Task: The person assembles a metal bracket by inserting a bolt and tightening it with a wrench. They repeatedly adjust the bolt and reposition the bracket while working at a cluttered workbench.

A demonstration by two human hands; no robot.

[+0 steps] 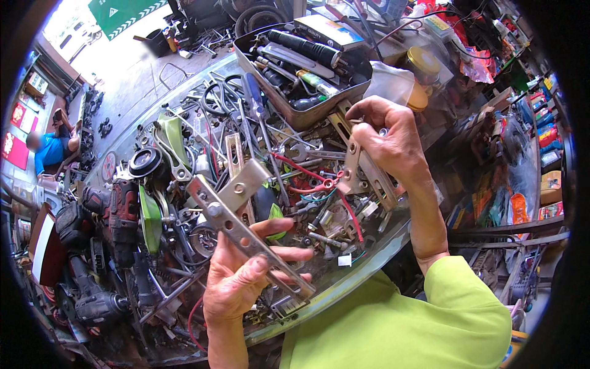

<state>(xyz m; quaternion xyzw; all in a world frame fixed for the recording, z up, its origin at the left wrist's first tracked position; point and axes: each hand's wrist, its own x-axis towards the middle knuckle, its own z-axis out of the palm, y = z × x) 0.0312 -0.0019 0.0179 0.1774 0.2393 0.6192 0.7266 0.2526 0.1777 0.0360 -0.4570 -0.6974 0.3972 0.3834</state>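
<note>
The glass-topped workbench [375,249] in front of me is buried in tools and scrap, and I judge I am at the sorting or fitting stage, matching two hinged metal pieces. My left hand [236,280] is closed around a long perforated metal bar [246,237] with a bolted cross-plate, thumb on top, fingers curled beneath, holding it above the clutter. My right hand [390,138] pinches the upper end of a second metal bracket [362,175], which hangs just over the pile.

A next move, as I judge it, calls for bringing the two pieces together and lining up their holes. A tray of tools [295,67] sits behind, a cordless drill [114,212] lies at my left, and red wires [319,181] loop under the bracket, where they could snag it.
</note>
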